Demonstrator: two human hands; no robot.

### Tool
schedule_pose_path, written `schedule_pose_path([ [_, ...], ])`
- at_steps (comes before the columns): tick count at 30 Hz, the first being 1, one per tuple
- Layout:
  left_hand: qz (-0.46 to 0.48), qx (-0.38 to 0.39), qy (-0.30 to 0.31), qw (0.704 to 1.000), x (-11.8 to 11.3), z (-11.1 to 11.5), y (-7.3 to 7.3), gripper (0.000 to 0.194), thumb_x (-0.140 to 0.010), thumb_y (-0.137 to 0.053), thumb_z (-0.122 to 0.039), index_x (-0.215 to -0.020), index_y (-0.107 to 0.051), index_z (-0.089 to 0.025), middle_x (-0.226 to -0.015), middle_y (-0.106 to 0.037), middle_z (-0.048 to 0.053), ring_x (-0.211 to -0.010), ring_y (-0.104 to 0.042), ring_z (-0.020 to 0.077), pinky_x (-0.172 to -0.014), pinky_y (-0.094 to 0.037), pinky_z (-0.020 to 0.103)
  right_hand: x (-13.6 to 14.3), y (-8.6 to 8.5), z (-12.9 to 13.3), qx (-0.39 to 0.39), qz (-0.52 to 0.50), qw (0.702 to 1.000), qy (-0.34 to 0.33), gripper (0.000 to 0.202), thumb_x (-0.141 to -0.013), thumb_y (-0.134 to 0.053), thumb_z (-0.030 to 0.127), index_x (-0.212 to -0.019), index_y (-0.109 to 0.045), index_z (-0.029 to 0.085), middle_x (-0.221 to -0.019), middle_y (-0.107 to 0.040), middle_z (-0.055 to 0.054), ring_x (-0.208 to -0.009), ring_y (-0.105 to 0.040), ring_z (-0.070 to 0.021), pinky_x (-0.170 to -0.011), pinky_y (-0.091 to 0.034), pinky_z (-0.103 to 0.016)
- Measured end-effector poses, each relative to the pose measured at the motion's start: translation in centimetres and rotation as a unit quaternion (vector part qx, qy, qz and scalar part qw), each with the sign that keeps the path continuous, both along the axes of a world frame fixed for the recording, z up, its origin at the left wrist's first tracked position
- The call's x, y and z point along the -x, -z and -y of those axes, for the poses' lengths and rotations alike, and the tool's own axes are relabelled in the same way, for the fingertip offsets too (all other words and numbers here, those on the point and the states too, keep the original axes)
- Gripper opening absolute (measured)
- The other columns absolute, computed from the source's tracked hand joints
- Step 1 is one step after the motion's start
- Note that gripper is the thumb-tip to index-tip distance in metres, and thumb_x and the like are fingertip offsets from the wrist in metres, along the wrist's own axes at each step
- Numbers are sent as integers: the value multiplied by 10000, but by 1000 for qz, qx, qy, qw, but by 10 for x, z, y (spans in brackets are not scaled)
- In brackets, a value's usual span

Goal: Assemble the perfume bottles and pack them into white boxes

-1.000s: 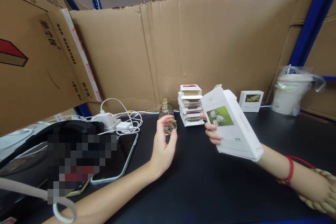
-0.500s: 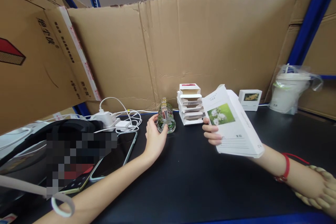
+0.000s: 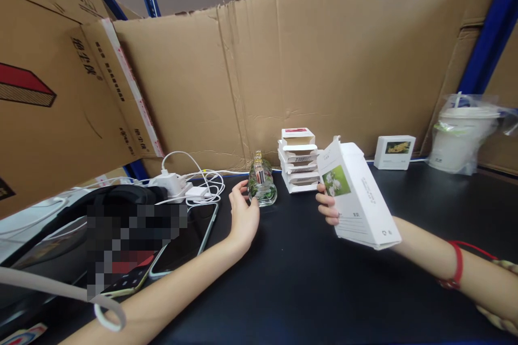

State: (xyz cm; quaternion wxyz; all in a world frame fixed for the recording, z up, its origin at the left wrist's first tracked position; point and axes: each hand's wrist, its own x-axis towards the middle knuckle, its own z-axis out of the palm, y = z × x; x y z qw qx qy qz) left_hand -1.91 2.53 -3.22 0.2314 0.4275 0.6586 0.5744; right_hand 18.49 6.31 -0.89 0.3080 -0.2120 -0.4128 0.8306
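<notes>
My left hand [image 3: 244, 215] is beside the left edge of the front glass perfume bottle [image 3: 262, 194], its fingers curved and apart. Several such bottles with gold and silver necks stand in a row going back, green-patterned inside. In my right hand [image 3: 327, 205] is a white cardboard box [image 3: 366, 199], tilted above the table. The box carries a photo of white flowers, printed lines and lettering; its top end has a raised flap. Fingers wrap its left edge, while the palm and thumb are hidden behind it.
Behind the hands, a stack of white boxes [image 3: 298, 167] faces me with open ends. A small white box [image 3: 394, 152] and a bagged cup [image 3: 461, 137] stand back right. Left are a phone [image 3: 188, 237], charger [image 3: 172, 183], cables and a dark strap. Cardboard walls [image 3: 343, 64] enclose the table.
My left hand has drawn slightly back from the front bottle, its thumb moving off the glass. My right hand has turned the box, showing more of its side. The view has shifted a little.
</notes>
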Motion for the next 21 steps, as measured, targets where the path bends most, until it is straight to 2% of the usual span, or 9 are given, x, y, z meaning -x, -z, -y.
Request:
schedule_pose_path([
  [7, -33, 6, 16, 999, -2, 2, -2, 386, -718, -510, -61, -1078, -463, -193, -1075, -464, 58, -1046, -454, 194, -918, -359, 373, -4, 8, -10, -30, -70, 992, -98, 420, -544, -749, 433, -759, -486, 186, -563, -422, 71, -433, -396, -48, -442, -369, -168],
  [13, -51, -8, 44, 998, -6, 0, -3, 388, -655, -609, -94, -1027, -550, -190, -935, -518, 22, -866, -502, 160, -843, -380, 310, -9, 10, -13, -20, -108, 985, -135, 282, -657, -714, 401, -809, -599, 193, -634, -524, 45, -505, -483, -50, -498, -419, -164],
  [18, -47, -26, 96, 994, -7, 0, 1, 297, -609, -654, -144, -895, -579, -171, -828, -533, 4, -697, -483, 122, -702, -388, 250, -11, 11, -21, -5, -58, 992, -111, 253, -634, -712, 413, -742, -616, 205, -575, -465, 37, -449, -414, -49, -462, -402, -175],
  [21, -66, -21, 132, 989, -9, 5, 0, 205, -603, -625, -149, -783, -532, -175, -728, -509, -23, -658, -455, 116, -643, -354, 239, -14, 15, -29, -10, -36, 998, -48, 222, -617, -694, 408, -654, -594, 212, -521, -418, 31, -384, -329, -48, -419, -389, -200],
])
